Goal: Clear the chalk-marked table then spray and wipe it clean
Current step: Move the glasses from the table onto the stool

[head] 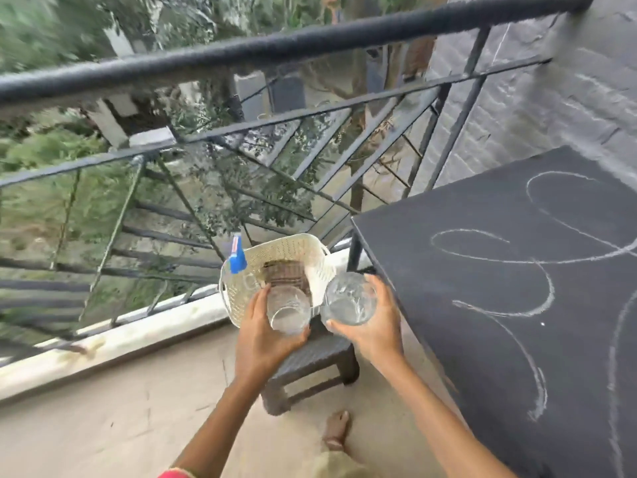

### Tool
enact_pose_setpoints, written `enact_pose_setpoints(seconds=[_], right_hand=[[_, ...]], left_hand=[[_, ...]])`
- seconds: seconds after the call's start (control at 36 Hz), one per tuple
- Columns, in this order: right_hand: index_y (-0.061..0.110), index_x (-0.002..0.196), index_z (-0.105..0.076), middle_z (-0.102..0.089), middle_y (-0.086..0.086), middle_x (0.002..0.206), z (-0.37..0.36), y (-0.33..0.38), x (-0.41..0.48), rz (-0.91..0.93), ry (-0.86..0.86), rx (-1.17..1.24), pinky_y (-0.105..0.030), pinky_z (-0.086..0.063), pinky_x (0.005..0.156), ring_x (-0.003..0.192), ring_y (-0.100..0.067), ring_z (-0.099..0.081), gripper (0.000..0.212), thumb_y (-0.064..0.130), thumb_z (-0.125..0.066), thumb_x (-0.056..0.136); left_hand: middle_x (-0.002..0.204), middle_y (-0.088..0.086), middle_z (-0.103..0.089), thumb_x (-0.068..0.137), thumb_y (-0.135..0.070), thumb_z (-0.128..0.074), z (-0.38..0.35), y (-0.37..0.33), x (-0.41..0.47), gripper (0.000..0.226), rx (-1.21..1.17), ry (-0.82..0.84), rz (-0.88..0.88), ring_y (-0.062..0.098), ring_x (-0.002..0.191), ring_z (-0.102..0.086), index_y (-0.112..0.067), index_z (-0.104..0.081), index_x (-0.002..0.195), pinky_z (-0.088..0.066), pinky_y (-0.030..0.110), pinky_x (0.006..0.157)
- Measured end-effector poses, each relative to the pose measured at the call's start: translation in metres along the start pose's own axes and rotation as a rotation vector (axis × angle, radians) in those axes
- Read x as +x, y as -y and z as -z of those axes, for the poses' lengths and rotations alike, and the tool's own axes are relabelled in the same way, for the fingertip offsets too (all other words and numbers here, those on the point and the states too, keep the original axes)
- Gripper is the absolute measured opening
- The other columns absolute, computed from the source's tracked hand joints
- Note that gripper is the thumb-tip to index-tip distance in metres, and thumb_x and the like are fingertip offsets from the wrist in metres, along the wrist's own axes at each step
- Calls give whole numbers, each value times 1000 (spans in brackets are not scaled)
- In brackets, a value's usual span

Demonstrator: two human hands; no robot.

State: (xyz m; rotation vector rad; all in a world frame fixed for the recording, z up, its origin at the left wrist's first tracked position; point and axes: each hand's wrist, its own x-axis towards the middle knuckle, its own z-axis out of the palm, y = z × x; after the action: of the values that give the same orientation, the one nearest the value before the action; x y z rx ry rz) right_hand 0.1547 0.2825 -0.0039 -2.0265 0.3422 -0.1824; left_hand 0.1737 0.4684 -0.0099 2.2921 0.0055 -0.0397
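The dark table [482, 236] on the right carries white looping chalk lines [537, 270]. My left hand [258, 336] grips a clear drinking glass [287, 312], and my right hand [375, 326] grips a second clear glass [348, 298]. Both glasses hang off the table's left edge, above a cream woven basket [296, 246] that rests on a low dark stool [310, 363]. A spray bottle with a blue nozzle [237, 258] leans in the basket's left side, and a dark folded cloth [286, 272] lies inside it.
A black metal railing [241, 53] runs across the balcony behind the basket, with trees beyond. A grey brick wall [551, 98] stands behind the table. My bare foot [337, 429] is on the beige floor [103, 408] below the stool.
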Motion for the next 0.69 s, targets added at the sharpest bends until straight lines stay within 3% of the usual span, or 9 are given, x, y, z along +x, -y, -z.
enact_pose_setpoints(seconds=[0.06, 0.11, 0.19, 0.25, 0.31, 0.42, 0.53, 0.61, 0.69], right_hand=[[17, 129, -45, -43, 9, 117, -19, -7, -8, -4, 41, -1, 4, -26, 81, 105, 0, -40, 92, 18, -92, 50], [19, 126, -46, -43, 10, 114, -38, -18, -15, -19, 80, -2, 5, -27, 80, 104, -1, -42, 89, 17, -92, 49], [23, 125, -45, -40, 13, 113, -63, -37, -23, -74, 122, -38, -9, -33, 84, 105, -4, -44, 88, 19, -91, 50], [23, 126, -44, -40, 12, 113, -82, -57, -26, -94, 151, -60, -17, -35, 89, 110, -8, -46, 91, 21, -91, 48], [18, 128, -43, -40, 11, 114, -97, -77, -25, -107, 176, -80, -18, -35, 92, 114, -13, -47, 94, 23, -92, 47], [15, 129, -43, -41, 18, 113, -130, -117, -20, -126, 224, -124, -14, -33, 89, 114, -15, -49, 94, 23, -91, 49], [13, 134, -38, -48, -1, 130, -158, -145, -16, -140, 282, -181, -24, -37, 91, 120, -19, -48, 96, 23, -89, 53], [16, 134, -37, -47, 0, 131, -171, -156, -11, -147, 301, -212, -27, -40, 89, 118, -20, -49, 95, 24, -88, 55], [16, 136, -36, -45, 0, 134, -182, -162, -7, -130, 328, -239, -25, -39, 86, 118, -20, -49, 95, 23, -87, 57]], left_hand=[[140, 3, -44, 55, -31, -87, 7, 15, -10, 105, 1, 8, 44, 19, 126, -45, -12, -34, 143, -30, 15, 97], [140, 4, -43, 54, -29, -88, 7, 34, -18, 106, 28, 18, 75, 20, 122, -47, -13, -33, 143, -34, 16, 92], [138, 8, -43, 55, -30, -87, 2, 59, -25, 104, 53, 51, 129, 25, 121, -50, -8, -36, 142, -38, 24, 93], [131, 10, -47, 50, -42, -81, -9, 81, -26, 103, 45, 64, 179, 27, 118, -52, -5, -41, 137, -41, 28, 93], [128, 10, -49, 48, -47, -77, -21, 101, -24, 100, 29, 73, 200, 28, 116, -52, -4, -45, 133, -42, 28, 93], [132, 5, -51, 53, -28, -89, -50, 142, -22, 92, 55, 72, 226, 25, 118, -52, -13, -46, 132, -39, 25, 89], [140, 2, -48, 50, -25, -91, -74, 174, -17, 101, 67, 78, 270, 21, 127, -45, -15, -43, 138, -35, 24, 98], [134, 0, -51, 49, -20, -90, -86, 194, -11, 94, 40, 65, 295, 21, 122, -49, -15, -46, 133, -36, 21, 90], [136, 3, -49, 50, -30, -87, -91, 204, -4, 97, 30, 45, 297, 20, 124, -46, -11, -43, 135, -35, 23, 92]])
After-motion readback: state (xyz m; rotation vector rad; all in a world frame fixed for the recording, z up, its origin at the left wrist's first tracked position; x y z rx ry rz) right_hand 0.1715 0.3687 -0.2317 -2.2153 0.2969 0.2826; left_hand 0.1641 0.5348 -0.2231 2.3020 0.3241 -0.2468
